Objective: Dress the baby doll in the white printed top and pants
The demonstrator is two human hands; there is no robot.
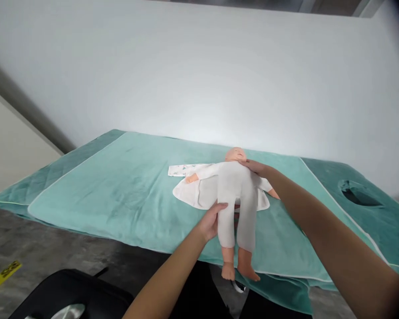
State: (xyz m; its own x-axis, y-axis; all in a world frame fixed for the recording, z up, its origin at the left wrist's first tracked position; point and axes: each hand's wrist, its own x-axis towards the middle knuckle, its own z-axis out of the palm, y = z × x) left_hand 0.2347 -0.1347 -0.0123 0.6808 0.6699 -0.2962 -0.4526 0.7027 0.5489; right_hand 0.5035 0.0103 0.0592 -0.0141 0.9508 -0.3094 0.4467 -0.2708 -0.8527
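A doll [234, 186] in a white suit lies on its back on a white cloth [193, 195] spread over the teal table [119, 186], feet past the near edge. The left hand [210, 220] grips its thigh; the right hand [256, 167] rests open-palmed on its shoulder, beside the neck.

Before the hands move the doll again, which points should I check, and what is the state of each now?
1. Left hand grips the doll at its thigh: ok.
2. Right hand rests by the neck: ok.
3. Doll lies face up on the white cloth: ok.
4. Feet fully on the bed: not ok, they pass the near edge.
5. Cloth spread flat under the doll: cannot tell.
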